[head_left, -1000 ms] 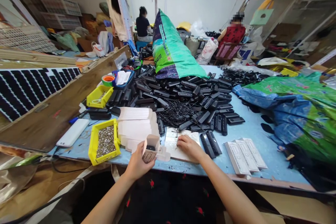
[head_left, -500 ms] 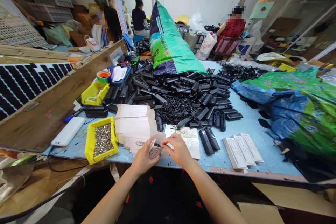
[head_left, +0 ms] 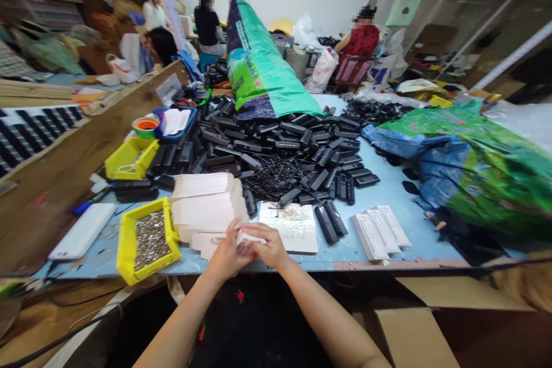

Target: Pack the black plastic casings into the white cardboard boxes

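- Two hands meet at the near edge of the blue table [head_left: 328, 259]: the left hand [head_left: 227, 253] closes around a small white carton [head_left: 250, 237] while the right hand [head_left: 269, 246] pinches over it; which fingertip presses where I cannot tell.
- The carton sits between both hands, mostly covered; uneven squeezing of such thin card could crease or tear a flap.
- A slack grip might drop it off the edge close by.
- Left of the hands, a yellow plastic bin [head_left: 125, 244] of tiny shiny metal pieces [head_left: 150, 238] could spill if the left forearm knocked it.
- Just beyond the left hand, smooth folded card blanks [head_left: 207, 207] overlap; a brushing knuckle might skew them.
- Beyond the right hand lies a flat, glossy-flecked white board [head_left: 302, 238]; farther off, hard black oblong cases [head_left: 215, 135] surround a tangle of thin dark rods [head_left: 278, 178].
- Well right of the hands, three crisp-edged printed boxes [head_left: 379, 233] lie side by side.
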`<state>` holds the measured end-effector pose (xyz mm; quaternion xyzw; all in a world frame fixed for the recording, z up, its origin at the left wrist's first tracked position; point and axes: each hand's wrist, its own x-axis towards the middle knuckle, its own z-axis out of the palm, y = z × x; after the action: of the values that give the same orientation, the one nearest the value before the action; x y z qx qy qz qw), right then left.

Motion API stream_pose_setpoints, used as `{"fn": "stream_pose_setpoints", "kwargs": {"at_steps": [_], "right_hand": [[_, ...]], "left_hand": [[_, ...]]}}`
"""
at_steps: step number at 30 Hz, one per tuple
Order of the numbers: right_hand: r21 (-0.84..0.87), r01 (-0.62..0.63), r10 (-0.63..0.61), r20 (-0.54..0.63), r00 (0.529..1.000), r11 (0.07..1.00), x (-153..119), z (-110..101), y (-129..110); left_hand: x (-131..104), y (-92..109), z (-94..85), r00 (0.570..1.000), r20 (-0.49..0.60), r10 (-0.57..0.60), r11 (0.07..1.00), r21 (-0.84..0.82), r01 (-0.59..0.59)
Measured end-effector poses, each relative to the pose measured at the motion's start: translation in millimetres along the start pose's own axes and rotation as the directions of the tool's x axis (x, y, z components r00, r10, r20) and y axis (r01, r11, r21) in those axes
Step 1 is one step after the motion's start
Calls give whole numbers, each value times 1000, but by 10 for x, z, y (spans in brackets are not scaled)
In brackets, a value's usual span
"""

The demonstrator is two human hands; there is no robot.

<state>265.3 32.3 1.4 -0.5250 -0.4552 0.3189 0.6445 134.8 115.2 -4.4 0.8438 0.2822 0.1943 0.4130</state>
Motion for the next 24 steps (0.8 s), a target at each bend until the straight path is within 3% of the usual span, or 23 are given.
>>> {"fn": "stream_pose_setpoints", "kwargs": {"at_steps": [2, 4, 6, 8, 10, 15, 19, 22, 24], "right_hand": [[-13, 17, -17, 40, 999, 1000, 7, 1, -67], [-15, -45, 45, 2, 999, 999, 5, 31, -113], [-45, -64, 60, -78, 995, 997, -13, 77, -138], [-102, 20, -30, -101, 994, 995, -44, 109, -157], [-153, 114, -123, -51, 991, 982, -73, 106, -176], [-242, 83, -85, 2, 996, 967, -103, 13, -178], [-319, 217, -200, 84, 976, 923, -172, 37, -179], [-368, 82, -56, 80, 995, 926, -332, 116, -213], [-373, -46, 62, 32, 998, 927, -483, 86, -225]], "left_hand": [[2, 41, -25, 990, 34, -134, 991, 0, 134], [6, 69, -51, 980, 24, -198, 979, 55, 197], [10, 73, -71, 982, 8, -190, 977, 95, 189], [14, 63, -81, 988, 37, -151, 986, 82, 147], [23, 53, -85, 991, 66, -113, 993, 53, 110], [69, 51, -109, 989, 90, -121, 990, 81, 114], [91, 109, -121, 984, 124, -129, 992, 23, 127], [35, 241, -54, 979, -36, -202, 979, -41, 200], [-59, 330, -26, 975, -72, -212, 967, -161, 198]]}}
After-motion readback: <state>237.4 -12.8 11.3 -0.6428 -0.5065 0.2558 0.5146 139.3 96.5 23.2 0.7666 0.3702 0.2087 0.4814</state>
